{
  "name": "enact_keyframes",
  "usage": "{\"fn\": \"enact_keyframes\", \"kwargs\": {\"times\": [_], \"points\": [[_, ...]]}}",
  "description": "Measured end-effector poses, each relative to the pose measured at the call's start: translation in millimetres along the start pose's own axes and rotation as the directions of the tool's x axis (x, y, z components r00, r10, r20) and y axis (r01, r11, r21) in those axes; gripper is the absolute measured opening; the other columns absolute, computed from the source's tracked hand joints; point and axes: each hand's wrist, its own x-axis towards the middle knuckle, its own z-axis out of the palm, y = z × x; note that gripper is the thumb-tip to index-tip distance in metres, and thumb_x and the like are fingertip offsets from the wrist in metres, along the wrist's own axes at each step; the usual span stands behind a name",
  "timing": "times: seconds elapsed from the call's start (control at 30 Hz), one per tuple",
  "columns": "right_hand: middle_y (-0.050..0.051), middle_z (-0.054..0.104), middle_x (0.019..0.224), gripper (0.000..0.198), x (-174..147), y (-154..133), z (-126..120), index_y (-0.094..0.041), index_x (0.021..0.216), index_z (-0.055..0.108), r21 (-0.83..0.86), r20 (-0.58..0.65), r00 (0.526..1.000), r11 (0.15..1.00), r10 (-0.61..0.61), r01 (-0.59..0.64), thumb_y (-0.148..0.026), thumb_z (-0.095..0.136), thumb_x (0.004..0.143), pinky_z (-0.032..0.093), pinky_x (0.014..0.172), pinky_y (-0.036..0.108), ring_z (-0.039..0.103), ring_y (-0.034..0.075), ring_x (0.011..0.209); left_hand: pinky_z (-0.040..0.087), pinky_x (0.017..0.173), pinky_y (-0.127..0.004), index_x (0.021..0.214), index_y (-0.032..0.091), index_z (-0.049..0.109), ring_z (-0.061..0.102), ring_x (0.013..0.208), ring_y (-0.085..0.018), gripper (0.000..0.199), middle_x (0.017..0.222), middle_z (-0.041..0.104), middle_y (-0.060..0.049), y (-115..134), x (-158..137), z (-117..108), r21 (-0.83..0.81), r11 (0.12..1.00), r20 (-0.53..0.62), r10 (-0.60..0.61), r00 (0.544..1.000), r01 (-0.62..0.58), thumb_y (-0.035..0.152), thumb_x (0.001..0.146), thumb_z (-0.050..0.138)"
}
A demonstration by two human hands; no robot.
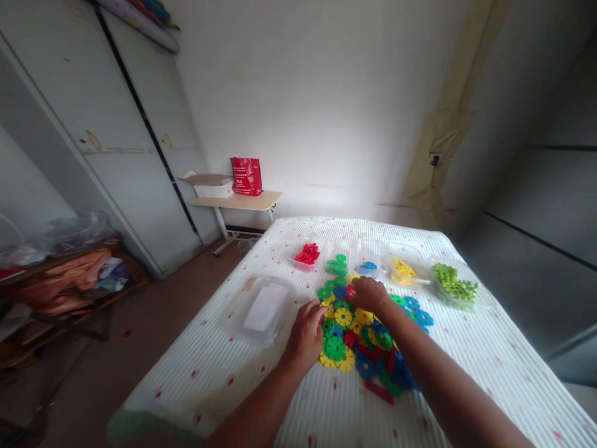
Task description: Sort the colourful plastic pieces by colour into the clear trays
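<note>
A heap of notched plastic snowflake discs in green, yellow, blue and red lies on the cloth-covered table, with a yellow disc (344, 317) near its middle. At the heap's left edge, my left hand (305, 330) rests with its fingers loosely bent and apart, touching the discs there. My right hand (370, 294) reaches over the far side with its fingers pinched together. Just by its fingertips is a red disc (351, 291); whether they hold it is hidden. Green discs (337, 266) stretch away beyond the heap. Blue discs (420, 313) lie right of my right forearm.
Clear tubs along the far side hold red pieces (308, 254), blue pieces (367, 266), yellow pieces (403, 269) and light green pieces (454, 283). A clear plastic lid (265, 310) with a white label lies left. Behind, a small table (261, 201) bears a red bag (246, 177).
</note>
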Motion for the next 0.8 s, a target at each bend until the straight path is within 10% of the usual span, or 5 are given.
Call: {"fn": "enact_keyframes", "kwargs": {"times": [0.33,0.8], "points": [[0.015,0.063,0.100,0.029,-8.1,-8.5,-36.5,-0.015,0.097,0.062,-0.004,-0.199,0.980,1.000,0.020,-0.021,-0.030,0.055,0.074,0.041,0.077,0.038,0.056,0.028,0.096,0.042,0.101,-0.037,0.112,0.019,0.055,0.050,0.113,-0.017,0.044,0.117,0.056,-0.008,4.5,3.7,-1.1,-0.065,0.998,-0.050,-0.031,0.998,0.028,0.000,0.075,0.039],[0.012,0.060,0.109,0.038,96.3,-86.3,-64.2,-0.020,0.101,0.063,0.116,-0.154,0.978,0.981,-0.140,0.158,-0.048,0.054,0.078,0.035,0.081,0.039,0.050,0.027,0.105,0.044,0.097,-0.040,0.106,0.015,0.060,0.055,0.106,-0.021,0.034,0.109,0.061,-0.011,8.1,6.4,-10.3,-0.138,0.982,-0.074,-0.138,0.988,0.127,0.008,0.079,0.041]]}}
